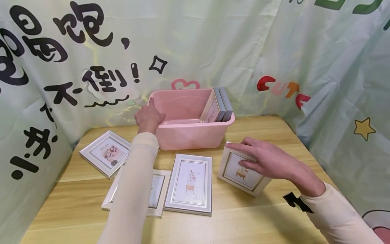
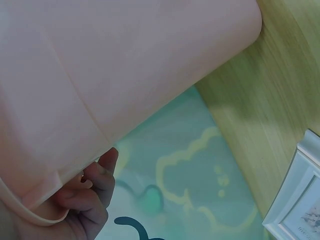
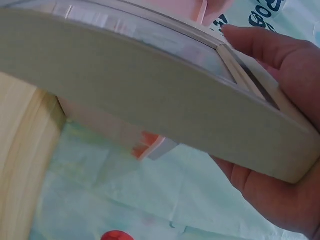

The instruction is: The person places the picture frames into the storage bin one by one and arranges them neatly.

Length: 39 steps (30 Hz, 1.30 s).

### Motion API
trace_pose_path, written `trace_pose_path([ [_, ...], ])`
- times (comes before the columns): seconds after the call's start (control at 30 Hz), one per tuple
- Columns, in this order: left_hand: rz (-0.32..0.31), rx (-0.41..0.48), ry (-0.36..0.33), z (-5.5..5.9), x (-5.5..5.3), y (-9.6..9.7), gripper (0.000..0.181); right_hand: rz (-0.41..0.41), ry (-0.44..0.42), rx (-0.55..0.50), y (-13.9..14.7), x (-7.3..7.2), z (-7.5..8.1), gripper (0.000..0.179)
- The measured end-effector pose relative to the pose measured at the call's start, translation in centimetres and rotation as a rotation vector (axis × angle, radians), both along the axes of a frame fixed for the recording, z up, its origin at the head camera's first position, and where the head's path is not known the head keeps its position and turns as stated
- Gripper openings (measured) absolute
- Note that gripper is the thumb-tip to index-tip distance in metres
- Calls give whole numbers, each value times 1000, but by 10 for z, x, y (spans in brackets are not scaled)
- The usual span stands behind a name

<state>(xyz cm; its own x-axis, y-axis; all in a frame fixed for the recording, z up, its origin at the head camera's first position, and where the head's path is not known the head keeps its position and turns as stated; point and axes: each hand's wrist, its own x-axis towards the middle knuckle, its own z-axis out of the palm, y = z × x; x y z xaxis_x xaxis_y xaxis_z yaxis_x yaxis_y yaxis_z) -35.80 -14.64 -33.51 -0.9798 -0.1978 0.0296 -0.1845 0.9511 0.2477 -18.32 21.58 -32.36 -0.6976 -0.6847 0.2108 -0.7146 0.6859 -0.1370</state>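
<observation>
At the left end of the pink plastic bin (image 1: 192, 137), my left hand (image 1: 149, 118) grips the rim. The left wrist view shows its fingers (image 2: 92, 192) curled around the bin's edge. My right hand (image 1: 271, 159) holds a white picture frame (image 1: 233, 174) with a potted-plant print, tilted up at the right of the table. In the right wrist view, thumb and fingers clasp opposite faces of this picture frame (image 3: 150, 95). Several picture frames (image 1: 214, 108) stand on edge, leaning at the bin's right end.
A picture frame with a plant print (image 1: 190, 183) lies flat before the bin. To its left are a pale frame (image 1: 158, 189), partly hidden by my left sleeve, and a silver-white frame with a flower print (image 1: 106, 152). A printed curtain (image 1: 207, 44) hangs around the wooden table (image 1: 243, 227).
</observation>
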Motion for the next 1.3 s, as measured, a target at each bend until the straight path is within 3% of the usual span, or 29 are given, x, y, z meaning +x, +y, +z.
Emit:
trace_pose_path([
  [0.2, -2, 8, -7, 1, -1, -1, 83, -19, -51, -35, -2, 0, 3, 60],
  [0.53, 5, -11, -5, 1, 0, -3, 82, -46, -53, -74, -5, 2, 20, 65],
  [0.83, -8, -2, -2, 2, 1, -3, 83, -9, 42, -172, -1, 5, 47, 64],
  [1.1, -8, 4, 11, 2, 0, -1, 80, -104, 63, -213, -2, 5, 66, 72],
  [1.3, -2, -1, 4, 0, -2, -2, 80, -112, 70, -239, -4, 2, 72, 78],
])
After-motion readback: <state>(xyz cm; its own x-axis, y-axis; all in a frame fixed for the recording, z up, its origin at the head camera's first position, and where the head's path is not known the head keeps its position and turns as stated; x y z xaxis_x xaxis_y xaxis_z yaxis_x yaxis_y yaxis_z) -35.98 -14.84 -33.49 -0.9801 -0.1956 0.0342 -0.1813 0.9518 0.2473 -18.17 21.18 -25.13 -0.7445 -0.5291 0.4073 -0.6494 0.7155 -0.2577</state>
